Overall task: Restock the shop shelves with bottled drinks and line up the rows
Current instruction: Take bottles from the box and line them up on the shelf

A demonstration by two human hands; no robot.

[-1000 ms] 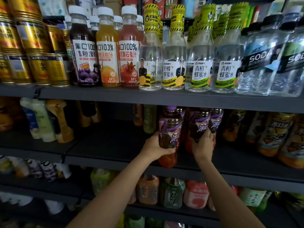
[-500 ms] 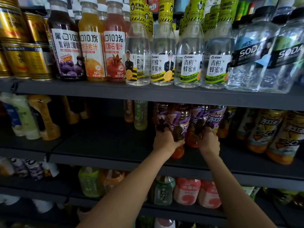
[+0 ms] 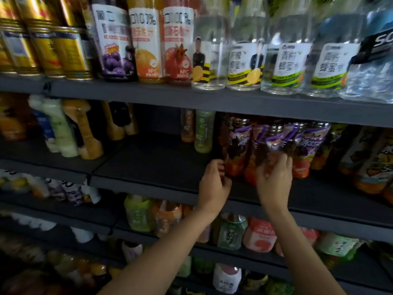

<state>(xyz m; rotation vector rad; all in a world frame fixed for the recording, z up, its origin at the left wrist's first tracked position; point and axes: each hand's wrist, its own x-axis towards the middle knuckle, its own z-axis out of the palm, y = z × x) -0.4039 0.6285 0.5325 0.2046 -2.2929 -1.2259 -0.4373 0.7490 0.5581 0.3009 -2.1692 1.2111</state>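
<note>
We are facing a dark grey metal shelf unit (image 3: 148, 92) with flat, matte boards and straight front edges, each level running slightly downhill to the right in the head view. The top board is carrying gold cans (image 3: 70, 50) at the left, then juice bottles (image 3: 146, 43) with white paper labels, then clear water bottles (image 3: 282, 67) standing flush with the front edge. The middle shelf (image 3: 153, 165) is showing a wide bare stretch of dark board between the pale and tan bottles (image 3: 63, 133) at the far left and a slim green bottle (image 3: 203, 133) set far back. To the right of that stretch, the iced-tea bottles (image 3: 255, 150) with glossy purple wrap labels and reddish-orange bases are standing bunched near the front edge, touching one another. Further right, yellow-labelled bottles (image 3: 372, 158) are filling the shelf out to the frame edge. Below, squat green and pink bottles (image 3: 257, 237) are sitting on a lower board.

We are reaching both arms up to the purple-labelled group. Our left hand (image 3: 213, 186) is sitting at the left side of the leftmost bottle, its fingers curled toward the base; motion blur is keeping us from telling whether they are gripping it. Our right hand (image 3: 274, 184) is curling its fingers around the lower body of a bottle in the middle of the group.
</note>
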